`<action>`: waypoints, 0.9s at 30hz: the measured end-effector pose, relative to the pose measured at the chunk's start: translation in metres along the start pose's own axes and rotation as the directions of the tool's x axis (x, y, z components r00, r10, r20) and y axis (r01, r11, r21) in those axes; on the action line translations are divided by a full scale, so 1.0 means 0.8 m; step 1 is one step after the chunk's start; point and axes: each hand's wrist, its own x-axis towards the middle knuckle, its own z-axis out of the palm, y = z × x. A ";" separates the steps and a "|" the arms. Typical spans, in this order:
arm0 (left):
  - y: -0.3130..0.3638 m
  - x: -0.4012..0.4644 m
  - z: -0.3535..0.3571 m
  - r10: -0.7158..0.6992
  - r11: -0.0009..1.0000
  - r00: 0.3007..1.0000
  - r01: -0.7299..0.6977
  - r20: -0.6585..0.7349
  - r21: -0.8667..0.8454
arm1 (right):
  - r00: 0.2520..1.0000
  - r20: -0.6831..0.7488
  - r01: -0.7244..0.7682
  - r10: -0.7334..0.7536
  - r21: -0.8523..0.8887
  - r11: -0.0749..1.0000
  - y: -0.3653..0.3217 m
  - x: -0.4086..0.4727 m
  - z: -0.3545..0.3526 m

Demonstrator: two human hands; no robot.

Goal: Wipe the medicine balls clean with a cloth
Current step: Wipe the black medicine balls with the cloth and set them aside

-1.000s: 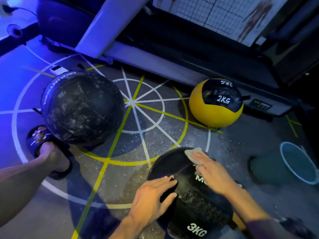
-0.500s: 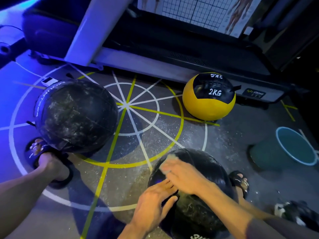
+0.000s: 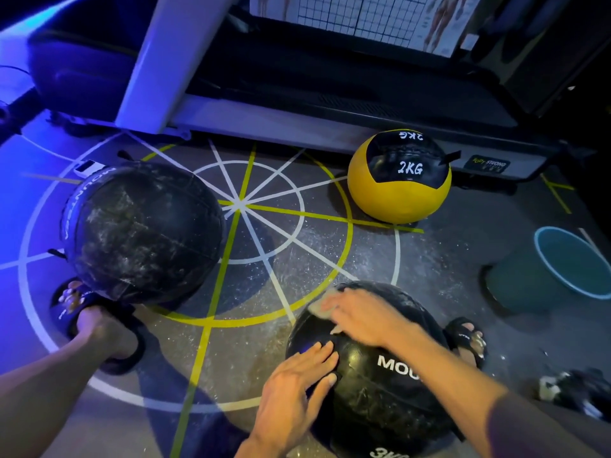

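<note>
Grey gym flooring (image 3: 429, 259) taped with white and yellow lines lies under the scuffed black medicine ball (image 3: 373, 385) between my feet. Flat, straight-fingered, my left hand (image 3: 294, 388) steadies its near side; my right hand (image 3: 367, 315) presses the pale cloth (image 3: 322, 307) on top, now swept leftward from a second ago.

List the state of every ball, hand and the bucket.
3KG ball: on floor, being wiped.
Cloth: pressed flat under right hand.
Left hand: flat, steadying the 3KG ball.
Big black ball: on floor, dusty, untouched.
2KG ball: on floor, untouched.
Bucket: upright.
</note>
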 end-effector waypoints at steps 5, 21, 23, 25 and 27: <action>0.000 0.002 -0.011 -0.023 0.999 1.000 0.023 0.001 -0.033 | 0.931 -0.174 -0.273 0.322 0.257 0.927 0.069 -0.031 -0.025; 0.004 0.010 -0.024 0.031 0.997 0.998 -0.035 0.060 0.069 | 0.997 -0.075 0.023 -0.022 0.006 1.000 0.027 -0.063 0.015; 0.007 0.011 -0.025 0.017 0.998 0.997 -0.021 0.072 0.061 | 0.990 -0.090 -0.093 0.105 0.125 0.988 0.044 -0.080 -0.007; 0.007 0.011 -0.025 0.013 0.998 0.997 -0.017 0.077 0.060 | 0.961 -0.097 -0.198 0.258 0.411 0.890 0.073 -0.092 -0.022; 0.007 0.011 -0.025 0.008 0.998 0.998 -0.012 0.062 0.055 | 0.860 -0.178 -0.249 0.479 0.673 0.697 0.100 -0.103 -0.038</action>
